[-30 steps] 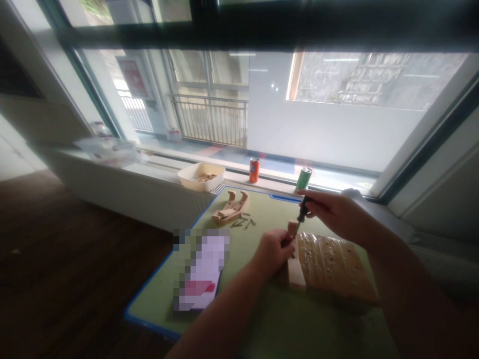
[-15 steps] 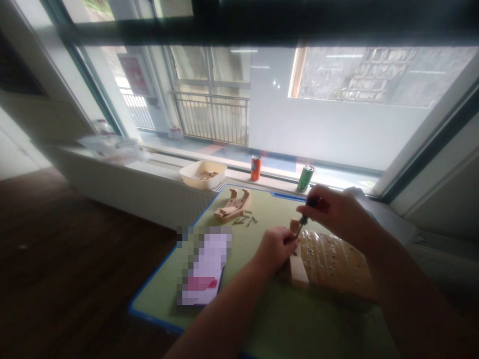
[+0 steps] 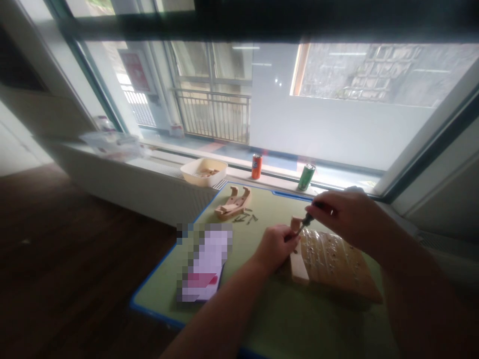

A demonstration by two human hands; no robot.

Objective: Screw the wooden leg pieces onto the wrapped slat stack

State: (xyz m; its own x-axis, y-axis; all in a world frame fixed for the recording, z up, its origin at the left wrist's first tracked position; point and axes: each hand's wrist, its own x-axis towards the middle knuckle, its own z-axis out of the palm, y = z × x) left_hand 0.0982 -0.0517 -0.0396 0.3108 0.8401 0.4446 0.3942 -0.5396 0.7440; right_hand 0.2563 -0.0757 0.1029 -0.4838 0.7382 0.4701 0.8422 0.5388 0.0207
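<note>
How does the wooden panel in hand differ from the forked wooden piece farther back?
The wooden panel is broad, its face dotted; the forked wooden piece is smaller, two-pronged. The left hand steadies the panel while the right hand puts a screwdriver to its end; the forked piece lies untouched beside loose screws. Both are pale wood on the green mat.

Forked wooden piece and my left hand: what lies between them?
Head view: loose screws on the mat, beside the forked wooden piece, apart from the left hand.
</note>
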